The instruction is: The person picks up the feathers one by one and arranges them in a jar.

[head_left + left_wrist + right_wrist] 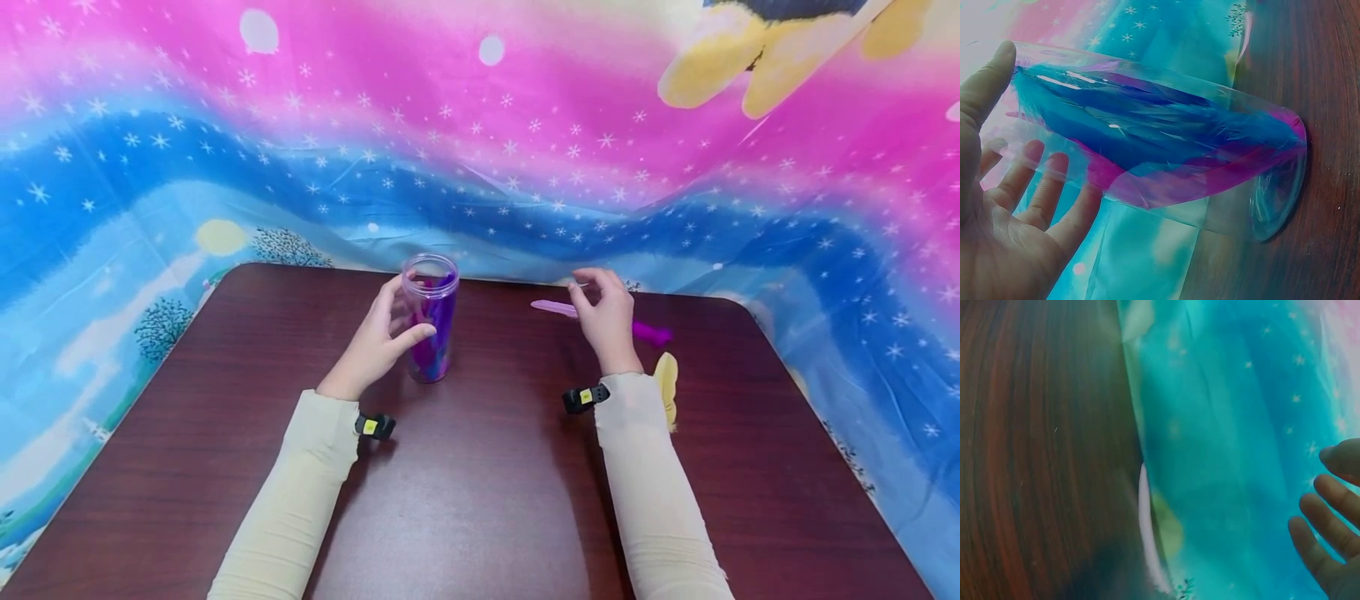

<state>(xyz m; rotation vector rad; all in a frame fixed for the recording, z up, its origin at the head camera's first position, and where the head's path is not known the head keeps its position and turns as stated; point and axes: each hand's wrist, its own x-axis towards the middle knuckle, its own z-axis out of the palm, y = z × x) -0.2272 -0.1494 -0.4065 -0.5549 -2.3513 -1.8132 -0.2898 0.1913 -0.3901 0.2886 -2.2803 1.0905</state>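
Note:
Upright on the table stands a clear plastic jar (431,321) without a lid, holding purple, blue and magenta feathers (1147,131). My left hand (382,337) grips the jar from its left side, thumb across the front and fingers round the back. To the right, my right hand (606,315) hovers over the table with nothing in it, its fingers loosely bent and parted from the thumb. Just left of that hand lies a pale pink feather (553,307), seen also in the right wrist view. A bright purple feather (652,333) is partly hidden behind the hand.
A yellow feather (666,390) lies beside the right forearm. The dark wooden table (480,467) reaches back to a hanging cloth (465,183) printed with snowflakes. Each wrist wears a black strap, and both sleeves are cream.

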